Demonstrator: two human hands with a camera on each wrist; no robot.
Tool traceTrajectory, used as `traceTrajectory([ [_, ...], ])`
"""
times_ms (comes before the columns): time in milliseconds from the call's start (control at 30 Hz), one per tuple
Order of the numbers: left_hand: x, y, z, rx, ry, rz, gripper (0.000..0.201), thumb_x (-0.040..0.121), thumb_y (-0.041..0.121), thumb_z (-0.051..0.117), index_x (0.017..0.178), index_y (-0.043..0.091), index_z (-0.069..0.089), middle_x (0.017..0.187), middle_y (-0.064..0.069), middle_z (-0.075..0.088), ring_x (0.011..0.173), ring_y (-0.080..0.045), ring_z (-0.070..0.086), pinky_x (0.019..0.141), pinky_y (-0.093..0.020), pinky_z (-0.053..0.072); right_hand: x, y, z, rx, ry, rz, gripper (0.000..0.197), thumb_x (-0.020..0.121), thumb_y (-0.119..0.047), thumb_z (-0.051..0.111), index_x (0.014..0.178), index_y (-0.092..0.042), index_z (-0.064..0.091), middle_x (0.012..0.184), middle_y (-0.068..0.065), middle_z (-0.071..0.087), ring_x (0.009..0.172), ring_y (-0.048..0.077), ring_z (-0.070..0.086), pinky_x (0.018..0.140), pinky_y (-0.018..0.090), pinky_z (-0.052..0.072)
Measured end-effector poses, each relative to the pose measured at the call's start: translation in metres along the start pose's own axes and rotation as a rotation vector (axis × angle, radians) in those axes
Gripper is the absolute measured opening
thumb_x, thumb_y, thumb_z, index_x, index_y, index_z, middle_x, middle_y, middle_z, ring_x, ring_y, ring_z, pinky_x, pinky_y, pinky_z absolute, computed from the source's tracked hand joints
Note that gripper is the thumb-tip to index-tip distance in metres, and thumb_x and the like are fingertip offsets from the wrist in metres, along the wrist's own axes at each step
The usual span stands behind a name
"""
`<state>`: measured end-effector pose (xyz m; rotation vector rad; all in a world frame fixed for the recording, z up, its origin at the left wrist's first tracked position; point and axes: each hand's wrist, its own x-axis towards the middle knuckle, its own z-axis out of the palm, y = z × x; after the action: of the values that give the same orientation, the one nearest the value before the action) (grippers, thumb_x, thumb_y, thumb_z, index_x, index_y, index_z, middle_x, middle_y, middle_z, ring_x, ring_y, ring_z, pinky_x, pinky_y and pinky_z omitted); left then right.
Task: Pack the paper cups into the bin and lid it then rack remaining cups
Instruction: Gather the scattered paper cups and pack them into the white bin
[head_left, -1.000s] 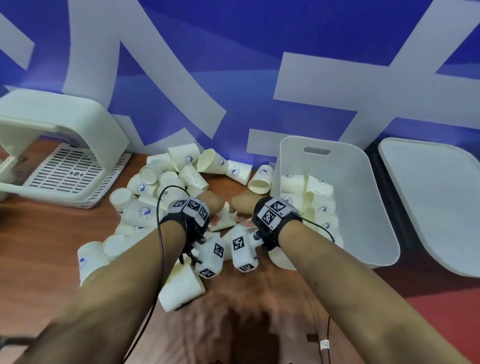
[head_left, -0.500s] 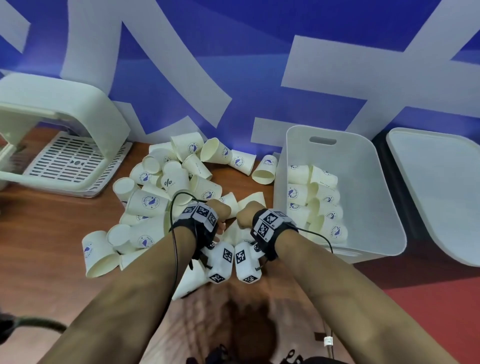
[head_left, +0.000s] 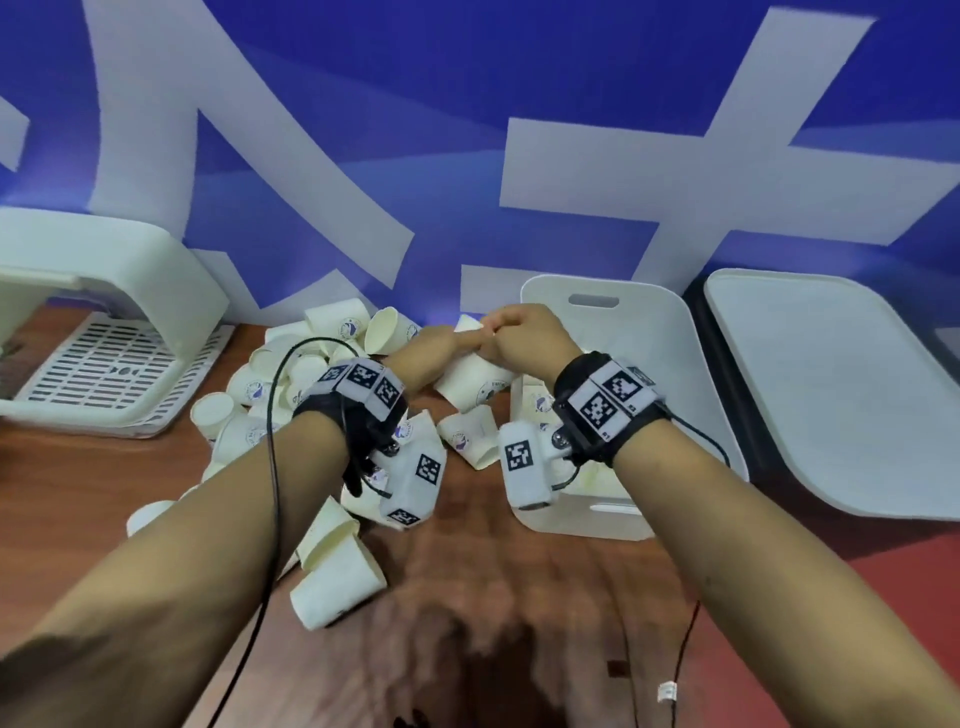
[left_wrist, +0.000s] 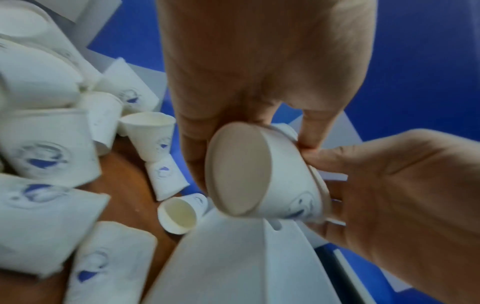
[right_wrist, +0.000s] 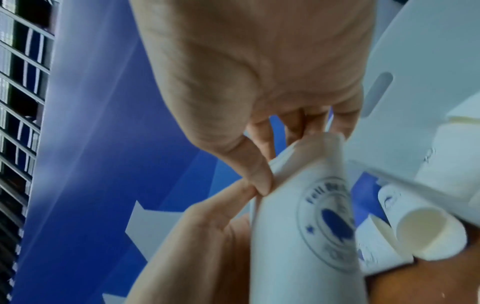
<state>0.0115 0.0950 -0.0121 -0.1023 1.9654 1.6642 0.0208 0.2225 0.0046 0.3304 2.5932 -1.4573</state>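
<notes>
White paper cups (head_left: 332, 582) are showing cream interiors and a round blue printed emblem on each side wall. The white plastic bin (head_left: 649, 332), white lid (head_left: 831, 395) and white slotted rack (head_left: 104, 364) are showing no pattern. Black wristbands (head_left: 608, 410) are carrying black-and-white square marker codes. The backdrop (head_left: 467, 104) is showing blue with broad white strokes; the tabletop (head_left: 62, 499) is showing brown wood grain.
</notes>
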Motion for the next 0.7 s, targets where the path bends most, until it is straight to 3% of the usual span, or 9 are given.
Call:
traceTrajectory([
  [67, 0.005, 0.013, 0.014, -0.026, 0.099, 0.121, 0.02, 0.086, 0.032, 0.064, 0.088, 0.012, 0.063, 0.097, -0.016, 0.069, 0.084, -0.029, 0.067, 0.082, -0.042, 0.054, 0.002, 0.007, -0.022, 0.091, 0.09, 0.024, 0.04, 0.073, -0.029, 0.071, 0.11, -0.019, 0.058, 0.114, 0.003, 0.059, 0.107, 0.02, 0.057, 0.095, 0.031, 0.047],
  [133, 0.007, 0.022, 0.032, -0.033, 0.173, 0.212, 0.018, 0.09, 0.03, 0.061, 0.09, 0.013, 0.064, 0.098, -0.012, 0.068, 0.089, -0.026, 0.066, 0.084, -0.039, 0.053, -0.001, 0.017, -0.045, 0.164, 0.102, 0.061, 0.061, 0.072, -0.036, 0.075, 0.124, -0.017, 0.05, 0.122, 0.001, 0.053, 0.112, 0.018, 0.054, 0.1, 0.035, 0.046],
  [233, 0.013, 0.025, 0.061, -0.047, 0.18, 0.263, 0.03, 0.089, 0.027, 0.062, 0.107, 0.004, 0.065, 0.105, -0.013, 0.069, 0.093, -0.025, 0.067, 0.083, -0.037, 0.054, -0.007, 0.034, -0.073, 0.277, 0.028, 0.064, 0.042, 0.078, -0.025, 0.076, 0.115, -0.012, 0.06, 0.115, -0.003, 0.062, 0.106, 0.018, 0.063, 0.092, 0.036, 0.053],
  [300, 0.02, 0.02, 0.079, -0.005, 0.197, 0.268, 0.032, 0.086, 0.029, 0.065, 0.108, 0.006, 0.064, 0.106, -0.01, 0.069, 0.097, -0.025, 0.067, 0.086, -0.038, 0.054, -0.007, 0.049, -0.087, 0.296, 0.06, 0.039, 0.039, 0.074, -0.018, 0.08, 0.109, -0.013, 0.065, 0.119, -0.001, 0.063, 0.103, 0.018, 0.065, 0.09, 0.039, 0.055],
  [367, 0.025, 0.016, 0.094, 0.097, 0.23, 0.28, 0.029, 0.084, 0.031, 0.065, 0.105, 0.013, 0.061, 0.106, -0.003, 0.067, 0.1, -0.022, 0.063, 0.091, -0.037, 0.051, -0.007, 0.061, -0.104, 0.224, 0.155, 0.01, 0.041, 0.068, -0.016, 0.084, 0.104, -0.016, 0.065, 0.113, 0.0, 0.066, 0.1, 0.017, 0.065, 0.088, 0.037, 0.055],
  [433, 0.028, 0.01, 0.102, 0.275, 0.284, 0.314, 0.029, 0.085, 0.033, 0.063, 0.108, 0.017, 0.057, 0.111, -0.002, 0.062, 0.108, -0.02, 0.057, 0.095, -0.034, 0.046, -0.007, 0.072, -0.119, 0.033, 0.198, -0.016, 0.04, 0.066, -0.017, 0.085, 0.1, -0.019, 0.064, 0.104, -0.003, 0.065, 0.095, 0.014, 0.062, 0.083, 0.029, 0.052],
  [500, 0.029, 0.006, 0.107, 0.554, 0.327, 0.32, 0.039, 0.085, 0.033, 0.061, 0.12, 0.015, 0.054, 0.125, -0.007, 0.053, 0.121, -0.024, 0.046, 0.101, -0.034, 0.039, -0.009, 0.082, -0.127, -0.168, 0.102, 0.002, 0.039, 0.065, -0.017, 0.085, 0.098, -0.021, 0.065, 0.098, -0.004, 0.065, 0.091, 0.015, 0.062, 0.077, 0.025, 0.048],
  [567, 0.031, 0.002, 0.109, 0.768, 0.367, 0.281, 0.05, 0.082, 0.028, 0.063, 0.127, 0.013, 0.049, 0.132, -0.011, 0.044, 0.128, -0.029, 0.035, 0.105, -0.035, 0.033, -0.009, 0.09, -0.126, -0.399, -0.121, 0.065, 0.04, 0.064, -0.02, 0.086, 0.098, -0.024, 0.065, 0.096, -0.003, 0.067, 0.085, 0.014, 0.063, 0.077, 0.025, 0.049],
  [700, 0.036, -0.001, 0.108, 0.822, 0.492, 0.208, 0.059, 0.074, 0.015, 0.066, 0.128, 0.008, 0.043, 0.136, -0.013, 0.036, 0.129, -0.03, 0.029, 0.102, -0.034, 0.034, -0.007, 0.092, -0.11, -0.812, -0.543, 0.201, 0.046, 0.068, -0.024, 0.084, 0.11, -0.023, 0.066, 0.075, -0.006, 0.063, 0.071, 0.008, 0.056, 0.082, 0.024, 0.048],
])
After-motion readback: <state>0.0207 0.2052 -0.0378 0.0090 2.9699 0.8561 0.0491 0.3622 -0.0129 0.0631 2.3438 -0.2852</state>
